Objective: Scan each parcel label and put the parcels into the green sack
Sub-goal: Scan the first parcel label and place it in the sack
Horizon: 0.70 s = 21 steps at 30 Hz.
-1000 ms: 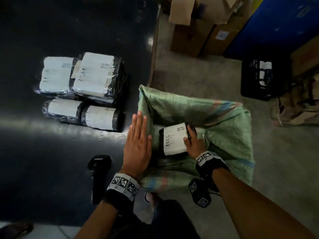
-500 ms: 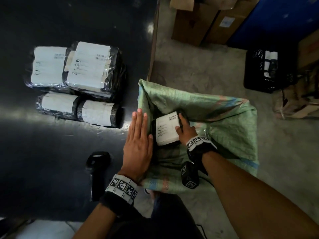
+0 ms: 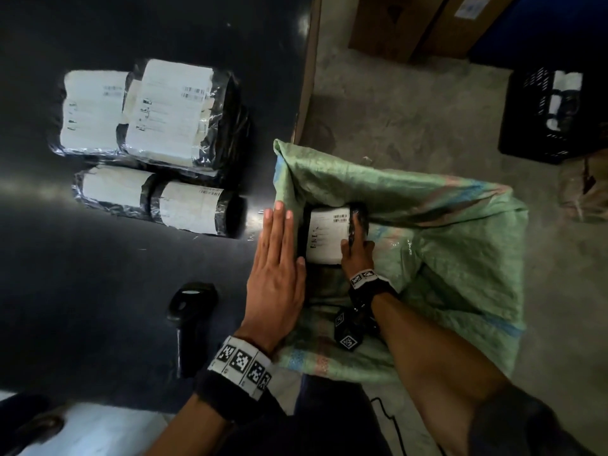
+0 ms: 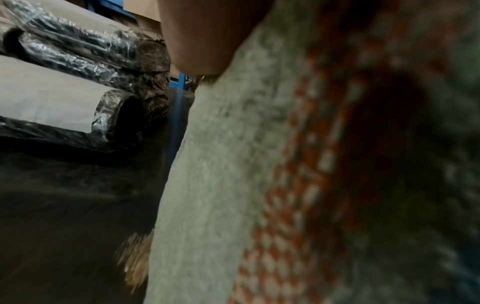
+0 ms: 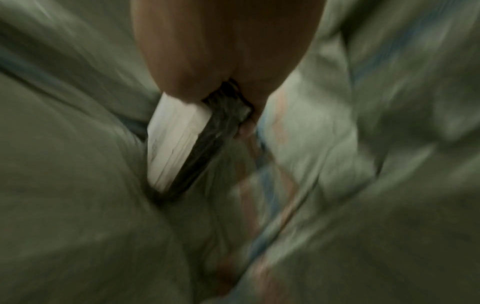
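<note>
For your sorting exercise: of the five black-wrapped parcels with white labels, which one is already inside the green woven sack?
The black-wrapped parcel with a white label pinched by the right hand, down in the green woven sack. The other four parcels lie on the dark table.

Sack (image 3: 427,205) green, blue/orange stripes; parcels (image 3: 184,212) black wrap, white labels; bench (image 3: 98,274) black; wristbands (image 3: 241,365) checker-marked.

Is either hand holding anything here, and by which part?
The right hand grips a parcel by its right edge, inside the green sack. The left hand lies flat, holding nothing.
</note>
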### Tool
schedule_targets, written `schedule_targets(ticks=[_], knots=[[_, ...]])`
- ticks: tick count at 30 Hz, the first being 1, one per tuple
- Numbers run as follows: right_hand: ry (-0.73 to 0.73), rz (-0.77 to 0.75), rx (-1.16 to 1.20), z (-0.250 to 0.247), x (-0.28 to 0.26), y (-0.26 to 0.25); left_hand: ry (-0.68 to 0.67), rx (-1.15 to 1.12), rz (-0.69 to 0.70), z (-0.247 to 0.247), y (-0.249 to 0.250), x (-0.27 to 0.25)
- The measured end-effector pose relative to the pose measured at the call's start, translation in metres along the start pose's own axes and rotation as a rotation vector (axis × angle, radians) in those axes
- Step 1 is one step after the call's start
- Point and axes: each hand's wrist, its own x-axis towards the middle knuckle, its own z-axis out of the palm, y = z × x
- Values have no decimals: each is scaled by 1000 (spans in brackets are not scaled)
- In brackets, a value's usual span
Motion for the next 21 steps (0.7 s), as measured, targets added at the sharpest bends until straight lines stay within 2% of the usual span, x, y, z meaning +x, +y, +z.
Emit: schedule_targets(ticks=[6,9,11,15,18,21], knots=[[-32,9,24,29,12,23,-18,-24,-35,3,2,0],[-59,102,1,32,20,36,-21,-26,-50,2,0,5],[-73,169,-63,35,25,42,-21,-28,-52,2,1,5],[-120,245,-346,44,29,49,-20,-15,-51,2,5,3],[-99,258,-396,47,29,45,-15,12,-50,3,4,4],[-153,269,-423,40,29,40,-7,39,-32,2,1,4]])
